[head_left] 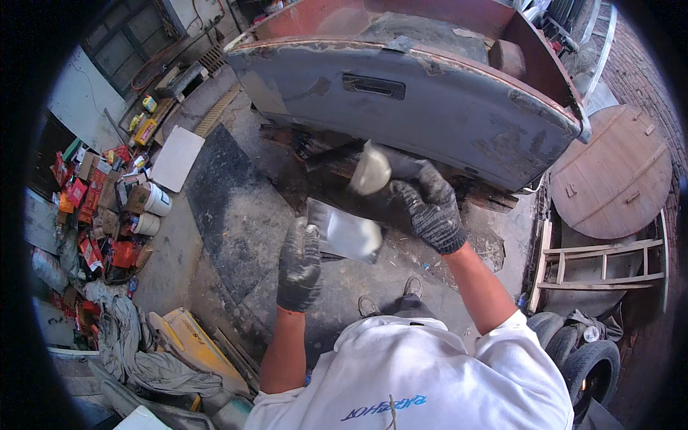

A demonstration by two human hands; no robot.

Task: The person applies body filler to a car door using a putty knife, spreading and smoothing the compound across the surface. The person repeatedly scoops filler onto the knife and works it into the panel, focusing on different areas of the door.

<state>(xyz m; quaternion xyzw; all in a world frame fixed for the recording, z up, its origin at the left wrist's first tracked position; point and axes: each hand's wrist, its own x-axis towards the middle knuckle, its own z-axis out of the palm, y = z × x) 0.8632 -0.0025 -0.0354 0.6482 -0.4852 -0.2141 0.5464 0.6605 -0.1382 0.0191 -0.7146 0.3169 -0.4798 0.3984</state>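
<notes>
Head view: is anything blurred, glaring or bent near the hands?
Head view: the pale spreader in the right hand is motion-blurred; the metal blade by the left hand shows glare; the car panel bows from fisheye; black vignette rings the corners.

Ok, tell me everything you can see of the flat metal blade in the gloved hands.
The metal blade is a wide, flat, shiny grey sheet, like a filler spreader, tilted in front of the grey car panel. A blob of pale putty sits at its right end. The left hand, in a dark knit glove, grips its left edge; the right hand holds a second putty-loaded spreader just above.
</notes>
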